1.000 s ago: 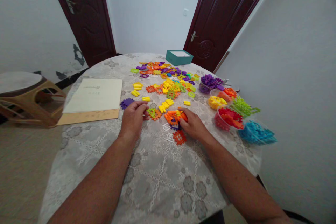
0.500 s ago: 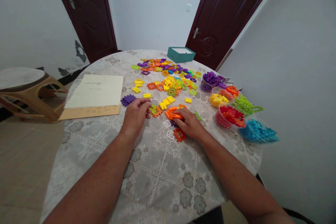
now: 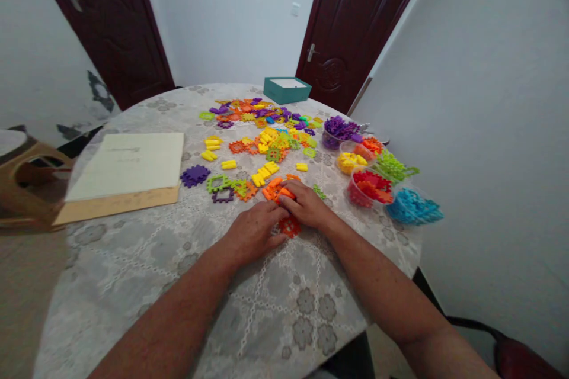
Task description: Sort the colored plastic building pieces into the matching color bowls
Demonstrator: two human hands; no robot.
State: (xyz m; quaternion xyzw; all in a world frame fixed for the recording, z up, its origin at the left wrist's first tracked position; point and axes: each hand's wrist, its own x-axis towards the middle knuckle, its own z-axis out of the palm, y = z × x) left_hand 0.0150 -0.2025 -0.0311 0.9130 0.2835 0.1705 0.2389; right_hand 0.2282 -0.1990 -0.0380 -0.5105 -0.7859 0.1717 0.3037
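Observation:
Both of my hands are close together near the front middle of the table. My right hand has its fingers closed on an orange piece, beside other orange pieces. My left hand reaches in from the left, its fingertips at the right hand's fingers and over a red-orange square piece; what its fingers touch is hidden. Yellow pieces lie just beyond. Green frame pieces, a dark purple frame and an orange one sit left of them.
Tubs of purple, yellow and red pieces stand at the right, with a bag of blue pieces. Papers lie at the left. A green box and mixed pieces are farther back.
My left hand has moved right and nearer, away from the green pieces and up to my right hand. The view has turned slightly to the right. My right hand stays at the orange pieces.

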